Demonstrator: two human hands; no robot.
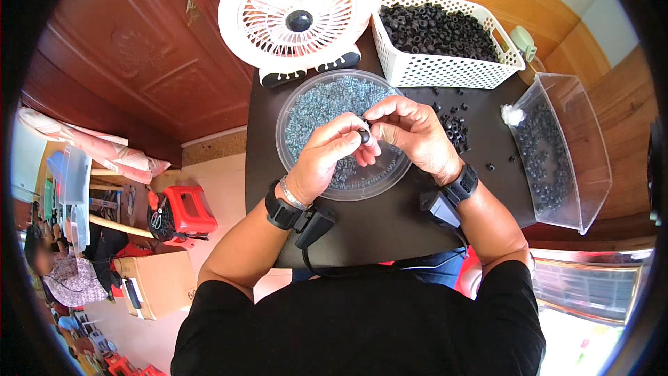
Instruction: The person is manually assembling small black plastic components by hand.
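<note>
A black table [390, 216] sits under both hands. Beyond the fingers stands a white fan [296, 17], and beyond the right hand [414, 136] a white basket [445, 69] full of black rings. Off to that hand's right, a clear bin [570, 160] holds more. Under the left hand [327, 153] lies a clear round dish [306, 104] of small pale pieces. Both hands pinch one small black ring [364, 135] between their fingertips, above the dish.
</note>
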